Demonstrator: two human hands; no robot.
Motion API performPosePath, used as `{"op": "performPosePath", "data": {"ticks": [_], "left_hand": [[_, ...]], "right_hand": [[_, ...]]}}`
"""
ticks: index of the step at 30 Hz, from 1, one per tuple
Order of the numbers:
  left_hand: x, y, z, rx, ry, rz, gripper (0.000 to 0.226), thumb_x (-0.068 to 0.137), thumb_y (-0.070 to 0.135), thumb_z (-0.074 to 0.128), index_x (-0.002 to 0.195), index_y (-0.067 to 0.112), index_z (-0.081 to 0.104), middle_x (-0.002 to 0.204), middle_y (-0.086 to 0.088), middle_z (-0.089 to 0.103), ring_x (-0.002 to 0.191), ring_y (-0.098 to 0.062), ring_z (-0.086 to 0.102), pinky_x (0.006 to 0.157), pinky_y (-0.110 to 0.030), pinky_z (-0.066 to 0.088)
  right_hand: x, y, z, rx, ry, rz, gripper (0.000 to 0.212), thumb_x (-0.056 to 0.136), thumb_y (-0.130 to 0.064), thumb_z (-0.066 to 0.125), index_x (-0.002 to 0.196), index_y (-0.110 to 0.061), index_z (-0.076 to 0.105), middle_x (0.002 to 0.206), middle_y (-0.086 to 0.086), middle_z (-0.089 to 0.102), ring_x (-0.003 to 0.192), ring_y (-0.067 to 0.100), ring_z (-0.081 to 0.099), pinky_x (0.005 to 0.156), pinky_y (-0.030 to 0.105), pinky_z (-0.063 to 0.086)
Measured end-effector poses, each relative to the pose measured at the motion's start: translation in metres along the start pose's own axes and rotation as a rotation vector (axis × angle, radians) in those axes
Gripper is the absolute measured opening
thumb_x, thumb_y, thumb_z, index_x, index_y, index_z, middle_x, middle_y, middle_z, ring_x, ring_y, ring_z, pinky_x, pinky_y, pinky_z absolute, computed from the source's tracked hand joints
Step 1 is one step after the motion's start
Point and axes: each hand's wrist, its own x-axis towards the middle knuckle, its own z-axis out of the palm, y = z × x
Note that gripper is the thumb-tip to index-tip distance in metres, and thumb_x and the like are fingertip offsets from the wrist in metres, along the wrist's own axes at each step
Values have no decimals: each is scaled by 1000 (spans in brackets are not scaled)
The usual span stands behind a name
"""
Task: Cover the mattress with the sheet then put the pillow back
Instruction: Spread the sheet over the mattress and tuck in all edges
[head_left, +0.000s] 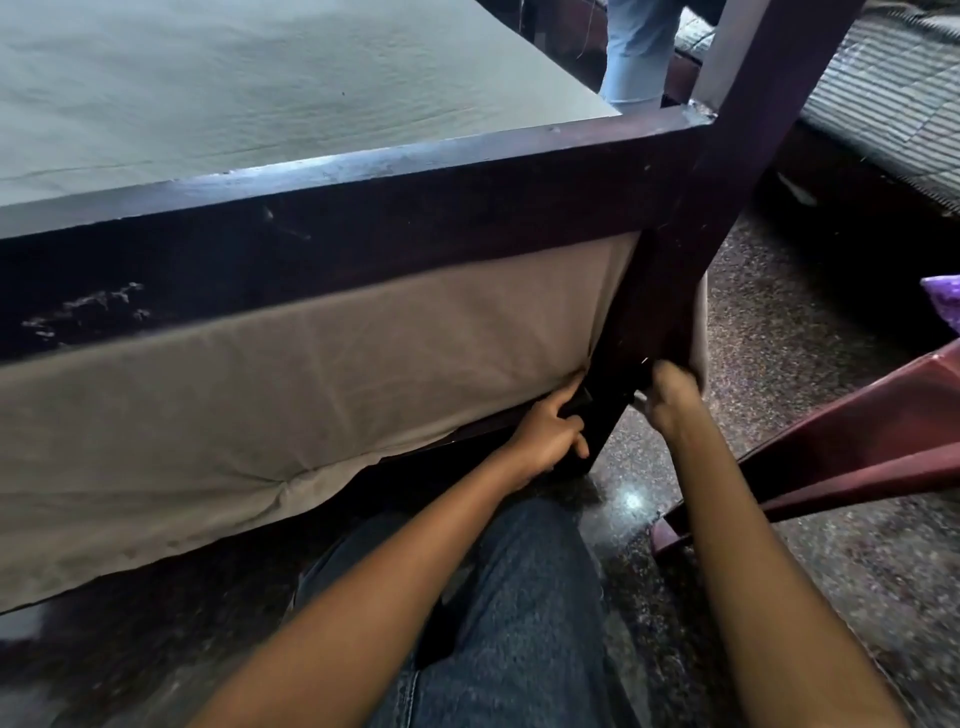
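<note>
The sheet (260, 93) is pale grey-green above the dark purple-brown bed frame (415, 208) and tan below its rail. Right of the bed frame are a maroon chair (857, 431), a speckled grey floor (779, 322) and a grey-striped mat (883, 88).

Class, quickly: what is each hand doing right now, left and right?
Left hand: forefinger touches the sheet by the bedpost; grip cannot be told.
Right hand: grips the sheet's edge.
</note>
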Motion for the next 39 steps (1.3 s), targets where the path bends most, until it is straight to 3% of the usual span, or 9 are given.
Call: {"op": "performPosePath", "data": {"ticks": [5,10,13,17,20,23,32,36,39], "left_hand": [[-33,-34,-5,130,45,97,48,96,7,42,142,18,41,57,6,59,44,0,48,52,-15,39],[-99,-76,-47,619,454,480,37,85,18,41,113,20,66,98,6,65,89,-12,59,80,-29,45],[-118,-101,-81,830,635,413,42,82,21,42,118,18,63,115,2,61,102,-18,53,86,-33,39],[-143,-125,-114,1005,626,279,49,81,25,41,128,17,55,130,0,54,114,-19,48,95,-38,38],[-157,-131,-131,1011,664,222,47,81,24,41,125,13,56,126,-4,55,111,-24,53,93,-39,46],[-164,-133,-142,1056,685,180,43,83,26,41,119,10,60,122,-6,58,108,-24,57,93,-37,47],[-152,-128,-150,1164,622,51,53,86,39,37,121,9,62,117,-6,66,105,-21,63,99,-33,39],[-177,-142,-163,1090,614,376,44,84,18,42,121,7,63,124,-8,63,114,-21,61,102,-30,39],[-213,-166,-174,1089,732,512,38,82,11,46,113,6,67,127,-10,61,119,-24,55,98,-37,43]], "right_hand": [[8,-2,1,197,170,-81,21,96,-1,38,84,-16,48,71,2,56,60,17,54,52,32,50],[-10,30,-8,74,247,-119,21,92,-9,48,74,-20,50,68,0,51,57,12,48,51,25,36],[-45,66,-10,6,418,-252,22,83,-8,48,67,-22,49,64,0,50,57,16,49,51,26,38],[-120,106,39,-296,86,-604,23,82,5,54,75,-16,61,73,4,61,67,13,56,69,25,45],[-155,124,76,-650,-227,-1035,21,78,-8,49,84,-4,69,86,7,64,82,13,56,78,25,43],[-155,135,98,-1008,-278,-1296,29,73,-7,49,92,-2,70,92,9,66,89,20,53,82,31,43],[-172,145,117,-1536,-197,-1256,53,65,-6,35,107,2,67,100,14,67,96,30,63,108,50,35],[-176,155,125,-1688,-185,-1076,61,48,-3,68,109,-2,63,106,14,66,110,32,60,107,62,27],[-181,147,128,-1699,-223,-942,65,62,-13,71,125,-7,56,129,10,57,129,24,47,106,69,8]]}}
